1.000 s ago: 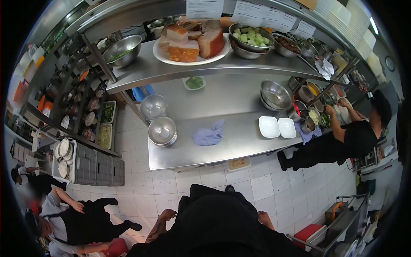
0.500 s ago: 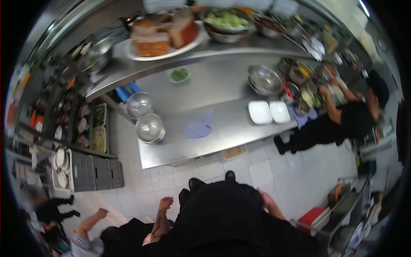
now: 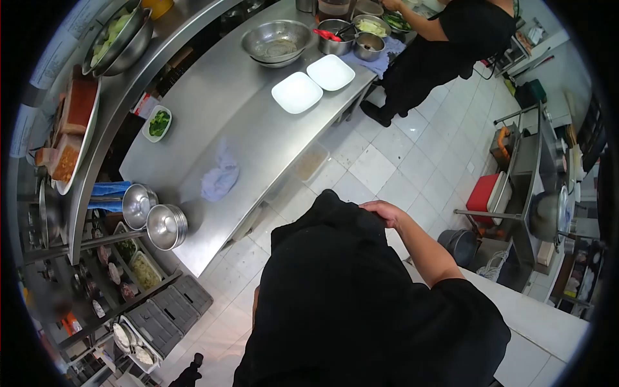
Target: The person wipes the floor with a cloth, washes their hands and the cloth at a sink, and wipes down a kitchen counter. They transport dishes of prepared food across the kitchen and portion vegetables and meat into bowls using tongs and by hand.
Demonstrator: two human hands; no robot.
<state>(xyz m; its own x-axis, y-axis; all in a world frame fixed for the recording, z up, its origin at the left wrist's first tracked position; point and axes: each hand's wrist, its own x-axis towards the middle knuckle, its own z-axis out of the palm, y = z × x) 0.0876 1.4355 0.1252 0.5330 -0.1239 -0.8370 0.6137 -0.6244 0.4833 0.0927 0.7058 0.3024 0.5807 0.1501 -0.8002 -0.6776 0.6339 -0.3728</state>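
Note:
My right hand (image 3: 382, 211) is at the front edge of my black apron (image 3: 329, 271), its fingers closed on the cloth. My left hand does not show; only a sliver of skin is visible at the left side of my dark clothing. Ahead is a steel counter (image 3: 258, 145). On it lie a crumpled pale purple cloth (image 3: 220, 173), two white square dishes (image 3: 297, 92) and a small white dish of chopped greens (image 3: 157, 123). Neither of my hands touches these.
Stacked steel bowls (image 3: 166, 227) stand at the counter's near left corner, and a wide steel bowl (image 3: 276, 42) farther back. A co-worker in black (image 3: 438, 58) stands at the far end by several pots. A red-and-white box (image 3: 487, 198) sits at the right.
My view has turned right and come nearer the counter. My right hand has moved forward to the apron's edge. The people at the lower left have mostly left view.

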